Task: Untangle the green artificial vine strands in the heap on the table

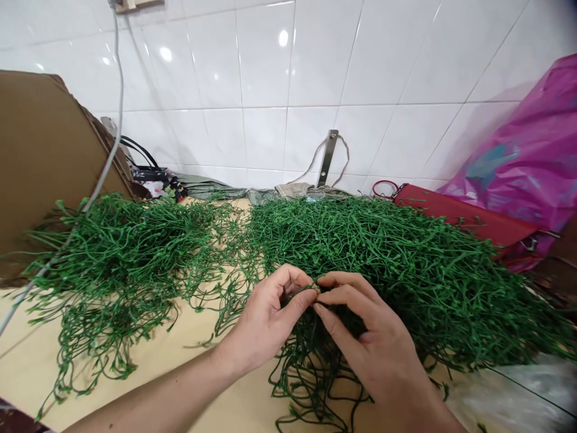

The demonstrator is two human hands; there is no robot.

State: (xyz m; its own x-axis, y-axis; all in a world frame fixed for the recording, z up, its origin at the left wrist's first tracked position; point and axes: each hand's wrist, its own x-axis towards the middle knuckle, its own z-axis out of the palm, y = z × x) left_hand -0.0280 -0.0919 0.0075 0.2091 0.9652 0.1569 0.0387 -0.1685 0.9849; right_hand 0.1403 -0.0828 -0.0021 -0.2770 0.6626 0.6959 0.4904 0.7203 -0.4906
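Note:
My left hand (274, 316) and my right hand (367, 334) meet at the middle, fingertips almost touching. Between them they pinch a thin green plastic stem (311, 287), mostly covered by the fingers. Thumb and forefinger of each hand are closed on it. Beneath and behind the hands spreads a large heap of green plastic stems (360, 234) with small tips. Loose stems (311, 385) hang in loops below the hands. To the left lies a second heap of stems (130, 246), with strands scattered between the two.
A brown cardboard box (40, 162) stands at the left, with a grey cable (118, 90) in front. Against the tiled wall (265, 72) are a metal bracket (329, 156), a red bag (460, 216) and a pink plastic bag (532, 144). Clear plastic (518, 397) lies front right on the table (189, 337).

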